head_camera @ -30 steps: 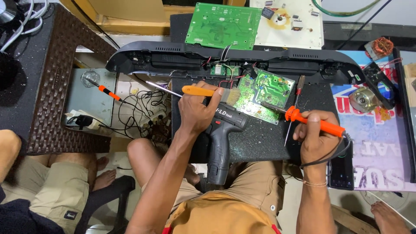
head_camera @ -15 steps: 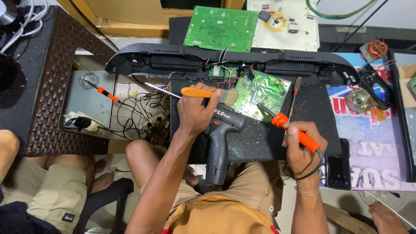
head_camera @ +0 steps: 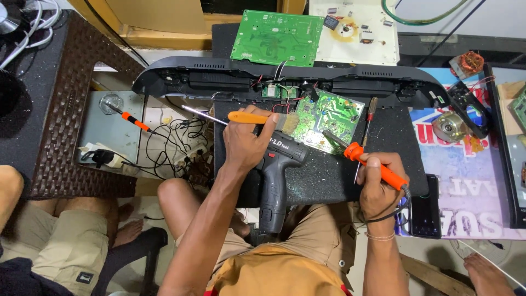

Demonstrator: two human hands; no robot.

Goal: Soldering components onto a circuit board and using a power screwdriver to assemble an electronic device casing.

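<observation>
I see a long black housing (head_camera: 219,77) spanning twelve o'clock above a dark speckled mat (head_camera: 323,175). On it, centre, lies a green board (head_camera: 326,118). My left hand (head_camera: 246,142) grips an orange brush (head_camera: 257,117) at the board's nine o'clock; my right hand (head_camera: 378,183) clasps an orange iron (head_camera: 375,164), tip on it.

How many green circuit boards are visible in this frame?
3, perhaps more hidden. A large board lies at the top centre; a smaller board sits on the black casing by the soldering iron tip; a part-cropped board shows at the right edge.
</observation>
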